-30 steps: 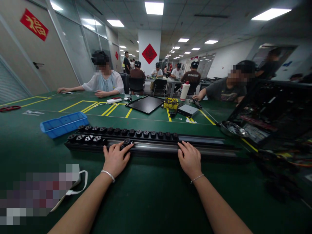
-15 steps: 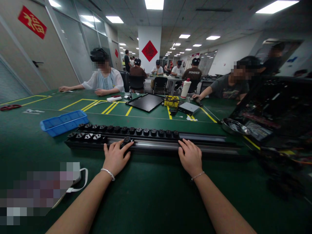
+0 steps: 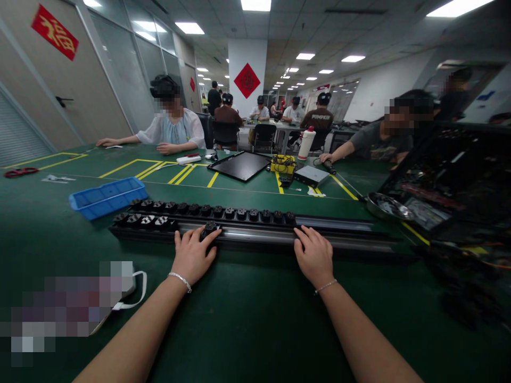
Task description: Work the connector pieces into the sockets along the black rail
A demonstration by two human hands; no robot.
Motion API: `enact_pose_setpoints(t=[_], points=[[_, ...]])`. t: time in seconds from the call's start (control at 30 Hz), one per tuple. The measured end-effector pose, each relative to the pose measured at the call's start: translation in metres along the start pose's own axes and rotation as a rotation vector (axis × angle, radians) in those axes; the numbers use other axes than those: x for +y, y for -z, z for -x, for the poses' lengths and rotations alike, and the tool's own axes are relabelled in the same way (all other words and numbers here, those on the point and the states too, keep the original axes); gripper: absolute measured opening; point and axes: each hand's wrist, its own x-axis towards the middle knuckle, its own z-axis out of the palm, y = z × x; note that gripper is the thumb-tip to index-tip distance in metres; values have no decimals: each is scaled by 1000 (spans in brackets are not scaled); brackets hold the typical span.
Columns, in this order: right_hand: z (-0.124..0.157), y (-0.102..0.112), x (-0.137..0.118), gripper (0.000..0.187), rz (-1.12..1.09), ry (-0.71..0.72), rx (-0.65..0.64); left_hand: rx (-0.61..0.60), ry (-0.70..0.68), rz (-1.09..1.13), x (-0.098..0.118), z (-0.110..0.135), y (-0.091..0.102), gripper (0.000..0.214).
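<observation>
Two long black rails with shiny channels lie side by side across the green table. On the near rail (image 3: 259,236) my left hand (image 3: 194,258) has its fingers spread, the forefinger touching a loose black socket module (image 3: 211,229) in the channel. Further right, my right hand (image 3: 315,255) rests its outstretched fingertips on the same rail's front edge and grips nothing. Several black socket modules (image 3: 147,219) sit at the near rail's left end. Behind it, the far rail (image 3: 335,223) carries a long row of similar modules (image 3: 229,213).
A blue bin (image 3: 107,197) stands behind the rails' left end. Further back are a black panel (image 3: 241,166), a grey box (image 3: 311,175) and a white bottle (image 3: 306,143). A metal bowl (image 3: 389,205) lies right, beside dark equipment (image 3: 447,186). Two people sit across the table.
The view has shifted slightly. Both hands keep their places on the near rail, and the loose socket module stays at my left forefinger.
</observation>
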Motion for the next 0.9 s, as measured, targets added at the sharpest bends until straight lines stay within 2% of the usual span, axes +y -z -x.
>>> enact_pose_setpoints(t=[0.2, 0.9], points=[[0, 1, 0, 38, 0, 0, 6, 23, -50, 19, 2, 0, 0, 45], [1, 0, -1, 40, 6, 5, -7, -12, -19, -10, 8, 2, 1, 51]])
